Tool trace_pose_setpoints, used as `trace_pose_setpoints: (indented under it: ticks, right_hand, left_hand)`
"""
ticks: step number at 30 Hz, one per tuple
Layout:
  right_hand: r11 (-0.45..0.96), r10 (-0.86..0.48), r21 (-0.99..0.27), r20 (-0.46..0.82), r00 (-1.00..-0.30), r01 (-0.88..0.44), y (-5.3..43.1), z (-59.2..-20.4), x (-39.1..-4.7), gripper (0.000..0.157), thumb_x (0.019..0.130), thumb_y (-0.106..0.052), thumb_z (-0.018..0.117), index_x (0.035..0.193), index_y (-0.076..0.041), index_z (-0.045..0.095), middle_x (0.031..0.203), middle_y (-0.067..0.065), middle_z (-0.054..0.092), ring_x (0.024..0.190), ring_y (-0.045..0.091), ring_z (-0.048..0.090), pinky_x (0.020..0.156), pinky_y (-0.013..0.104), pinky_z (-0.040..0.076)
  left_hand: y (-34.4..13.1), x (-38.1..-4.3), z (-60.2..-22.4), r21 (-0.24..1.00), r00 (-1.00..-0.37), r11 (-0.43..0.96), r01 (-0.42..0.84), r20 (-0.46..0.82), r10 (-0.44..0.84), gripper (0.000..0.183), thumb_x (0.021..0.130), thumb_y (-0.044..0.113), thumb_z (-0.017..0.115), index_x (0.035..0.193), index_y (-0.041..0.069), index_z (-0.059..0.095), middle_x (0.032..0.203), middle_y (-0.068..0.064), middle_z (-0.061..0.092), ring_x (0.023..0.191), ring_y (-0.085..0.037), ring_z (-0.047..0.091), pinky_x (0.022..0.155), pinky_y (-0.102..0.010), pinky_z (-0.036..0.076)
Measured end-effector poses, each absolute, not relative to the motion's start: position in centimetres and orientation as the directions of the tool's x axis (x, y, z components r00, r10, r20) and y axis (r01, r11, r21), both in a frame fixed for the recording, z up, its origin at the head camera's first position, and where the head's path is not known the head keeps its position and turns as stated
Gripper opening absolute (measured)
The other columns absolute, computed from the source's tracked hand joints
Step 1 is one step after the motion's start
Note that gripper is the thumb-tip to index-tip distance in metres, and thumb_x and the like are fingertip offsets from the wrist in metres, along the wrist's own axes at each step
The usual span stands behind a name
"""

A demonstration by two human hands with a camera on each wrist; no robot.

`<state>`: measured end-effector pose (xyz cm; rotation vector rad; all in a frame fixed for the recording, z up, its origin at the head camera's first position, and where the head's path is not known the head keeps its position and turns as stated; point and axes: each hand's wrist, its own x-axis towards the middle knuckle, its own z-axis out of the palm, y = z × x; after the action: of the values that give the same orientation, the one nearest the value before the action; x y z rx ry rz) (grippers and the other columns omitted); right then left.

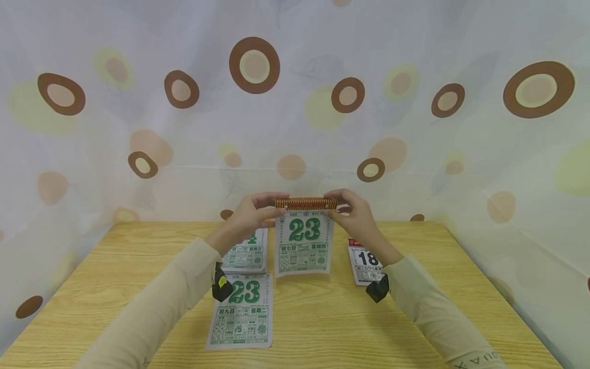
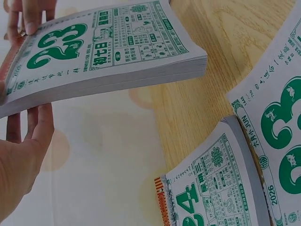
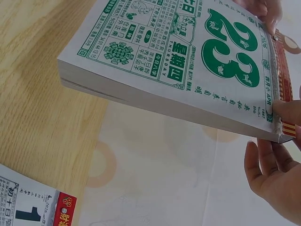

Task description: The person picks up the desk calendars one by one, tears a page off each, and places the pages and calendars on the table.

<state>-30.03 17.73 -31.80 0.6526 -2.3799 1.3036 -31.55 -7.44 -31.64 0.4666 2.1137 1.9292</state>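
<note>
A thick tear-off wall calendar [image 1: 304,248] with a large green 23 is held up above the table, its striped red-and-gold binding [image 1: 306,204] uppermost. My left hand [image 1: 249,214] grips the binding's left end, thumb in front and fingers behind. At the other end, my right hand [image 1: 355,212] pinches it the same way. Both wrist views show the thick stack of pages [image 2: 117,82] [image 3: 155,101] between the hands. Beneath my left arm, another green calendar [image 1: 246,256] showing 24 lies partly hidden. Just nearer is a sheet [image 1: 241,318] with a green 23.
To the right, a smaller calendar [image 1: 364,264] with a black 18 and a red top lies on the table, partly covered by my right wrist. The wood-grain table [image 1: 332,328] ends at a pale curtain [image 1: 295,128] patterned with brown rings.
</note>
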Motion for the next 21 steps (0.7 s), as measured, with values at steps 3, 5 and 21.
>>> trace_pose_setpoints:
  ticks: [3,5,21]
  right_hand:
    - [0.465,-0.232,-0.695,0.503,-0.833,-0.549,17.4,-31.0,-29.1,0.030,0.083,-0.002,0.064,0.112,0.001,0.057,0.112,0.017,0.059,0.098,0.029,0.057,0.083,0.041,0.051]
    - [0.459,-0.236,-0.693,0.508,-0.828,-0.556,17.1,-30.3,-28.4,0.030,0.082,0.001,0.063,0.112,0.004,0.055,0.113,0.022,0.057,0.099,0.033,0.056,0.083,0.045,0.050]
    - [0.464,-0.184,-0.649,0.595,-0.782,-0.603,17.7,-28.7,-26.3,0.030,0.084,0.001,0.061,0.112,0.008,0.054,0.113,0.024,0.055,0.100,0.039,0.055,0.084,0.052,0.047]
  left_hand:
    - [-7.4,-31.4,-31.5,0.996,-0.922,0.073,0.059,0.026,0.386,0.041,0.084,0.018,0.066,0.124,0.016,0.057,0.132,-0.002,0.043,0.119,-0.024,0.047,0.095,-0.042,0.047]
    - [-7.4,-31.4,-31.6,0.996,-0.922,0.072,0.054,0.022,0.387,0.043,0.084,0.018,0.066,0.125,0.015,0.056,0.134,-0.002,0.041,0.120,-0.024,0.046,0.095,-0.041,0.046]
    - [-7.8,-31.7,-31.6,0.999,-0.930,0.024,0.022,0.011,0.367,0.041,0.084,0.017,0.066,0.123,0.019,0.057,0.122,-0.005,0.051,0.112,-0.021,0.053,0.095,-0.040,0.047]
